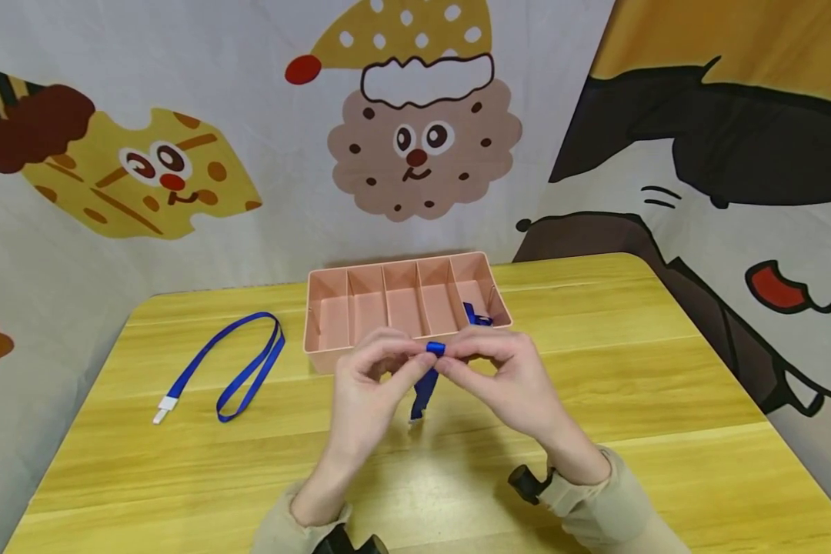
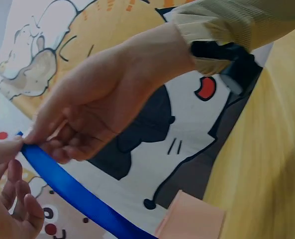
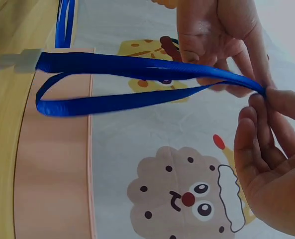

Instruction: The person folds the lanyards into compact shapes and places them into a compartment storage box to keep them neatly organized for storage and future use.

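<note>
Both hands meet over the near edge of the pink box, holding a blue lanyard [image 1: 425, 392] between them. My left hand [image 1: 365, 388] pinches its folded strap between thumb and index finger. From the other side, my right hand [image 1: 515, 385] pinches the same fold with its fingertips. Below the fingers the strap hangs in a loop, and a whitish clip [image 3: 22, 60] shows at its end in the right wrist view. A second blue lanyard [image 1: 249, 373] with a white clip lies looped on the table, left of the box.
The pink box [image 1: 325, 359] has several compartments in a row. A piece of blue strap [image 1: 480, 318] lies in its rightmost compartment. The wooden table [image 1: 180, 485] meets a cartoon-printed cloth [image 1: 277, 192] at the back and sides.
</note>
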`<control>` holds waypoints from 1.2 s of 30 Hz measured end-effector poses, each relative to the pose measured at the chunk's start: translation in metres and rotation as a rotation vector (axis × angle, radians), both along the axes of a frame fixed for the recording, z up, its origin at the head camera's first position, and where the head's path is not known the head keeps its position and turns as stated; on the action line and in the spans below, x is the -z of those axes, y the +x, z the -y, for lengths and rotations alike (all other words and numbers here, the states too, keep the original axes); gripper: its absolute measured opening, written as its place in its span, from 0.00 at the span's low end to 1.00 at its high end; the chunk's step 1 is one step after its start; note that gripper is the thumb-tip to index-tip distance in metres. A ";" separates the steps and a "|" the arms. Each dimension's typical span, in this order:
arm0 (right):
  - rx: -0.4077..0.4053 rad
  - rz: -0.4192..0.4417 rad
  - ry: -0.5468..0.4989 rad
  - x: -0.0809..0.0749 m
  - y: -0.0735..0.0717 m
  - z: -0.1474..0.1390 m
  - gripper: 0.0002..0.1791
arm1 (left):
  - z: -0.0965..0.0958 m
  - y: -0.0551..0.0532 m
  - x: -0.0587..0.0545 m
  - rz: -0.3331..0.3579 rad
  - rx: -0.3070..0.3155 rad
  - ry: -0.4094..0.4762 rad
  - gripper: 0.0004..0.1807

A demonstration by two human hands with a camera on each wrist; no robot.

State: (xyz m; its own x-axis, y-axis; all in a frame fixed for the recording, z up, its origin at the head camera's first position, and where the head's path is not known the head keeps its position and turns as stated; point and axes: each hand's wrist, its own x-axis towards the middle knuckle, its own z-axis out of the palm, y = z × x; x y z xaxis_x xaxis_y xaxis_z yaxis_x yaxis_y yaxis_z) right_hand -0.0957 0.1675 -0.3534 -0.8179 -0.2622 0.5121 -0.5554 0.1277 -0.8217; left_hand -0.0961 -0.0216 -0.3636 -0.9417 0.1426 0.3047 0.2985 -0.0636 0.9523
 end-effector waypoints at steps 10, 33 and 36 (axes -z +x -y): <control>0.098 -0.006 -0.250 -0.010 -0.001 -0.017 0.15 | -0.016 -0.008 0.021 0.057 0.284 -0.214 0.13; 0.418 0.214 -0.277 -0.030 -0.002 -0.040 0.09 | -0.035 -0.007 0.048 0.152 0.458 -0.108 0.19; 0.439 0.248 -0.268 -0.028 -0.006 -0.040 0.07 | -0.035 -0.007 0.047 0.163 0.453 -0.140 0.20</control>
